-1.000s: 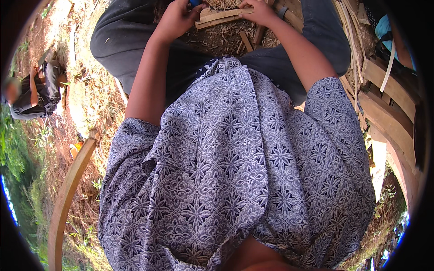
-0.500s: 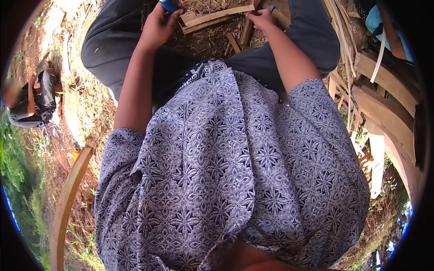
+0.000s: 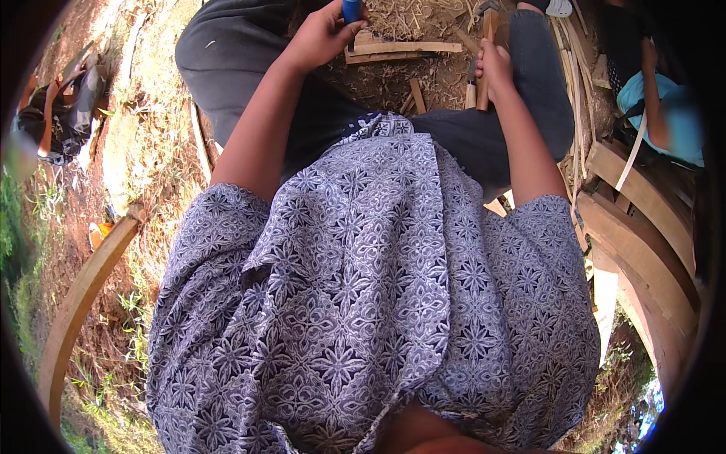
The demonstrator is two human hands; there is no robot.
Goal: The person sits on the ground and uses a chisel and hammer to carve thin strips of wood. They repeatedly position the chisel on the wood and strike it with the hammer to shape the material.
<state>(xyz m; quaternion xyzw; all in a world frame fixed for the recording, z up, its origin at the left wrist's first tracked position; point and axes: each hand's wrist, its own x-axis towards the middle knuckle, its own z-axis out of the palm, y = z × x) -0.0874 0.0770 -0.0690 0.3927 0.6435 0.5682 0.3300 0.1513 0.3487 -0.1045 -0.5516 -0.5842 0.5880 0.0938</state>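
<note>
At the top of the view my left hand (image 3: pixel 324 38) is closed around a blue handle (image 3: pixel 352 10); the tool's other end is out of sight. My right hand (image 3: pixel 495 66) grips the wooden handle of a hammer (image 3: pixel 489 26), whose grey head shows only partly at the upper edge. Between my legs lies a slightly curved strip of wood (image 3: pixel 404 48), close to my left hand and apart from my right. Beside the hammer's lower end is a second wooden-handled tool (image 3: pixel 470 94) with a dark upper part.
Wood shavings (image 3: pixel 393 19) and a small offcut (image 3: pixel 417 96) lie on the ground. Long thin strips (image 3: pixel 572 91) run past my right leg. Curved boards (image 3: pixel 639 234) are stacked at right, near a person in light blue (image 3: pixel 665 113). Another curved beam (image 3: pixel 83 303) stands left; another person (image 3: pixel 64 113) sits beyond.
My right hand has closed round the hammer handle and drawn it to the right, away from the wood strip. The left hand still holds the blue handle. The whole view has shifted.
</note>
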